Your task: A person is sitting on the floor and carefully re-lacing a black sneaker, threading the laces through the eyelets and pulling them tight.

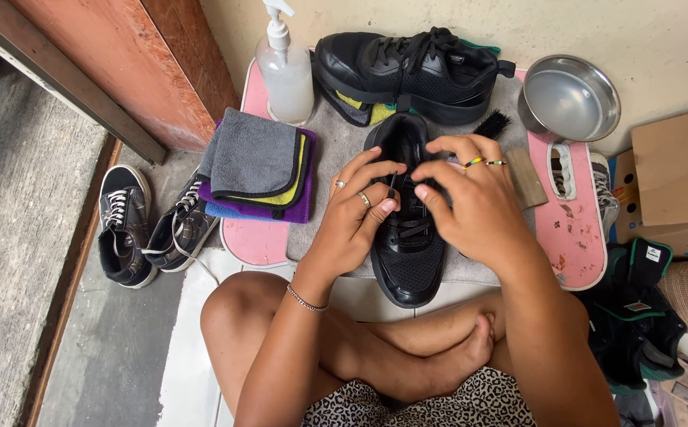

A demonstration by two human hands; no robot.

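I see both hands over the black shoe, which lies toe-near on a grey mat atop the pink counter. Left hand: grip closed, thumb + forefinger pinching a lace end. Right hand: grip closed, fingertips pinched on the laces, just beside the left grip. Right of the grips: brush. Left of the grips: folded cloths. Beyond the grips: second black shoe, pump bottle, metal bowl.
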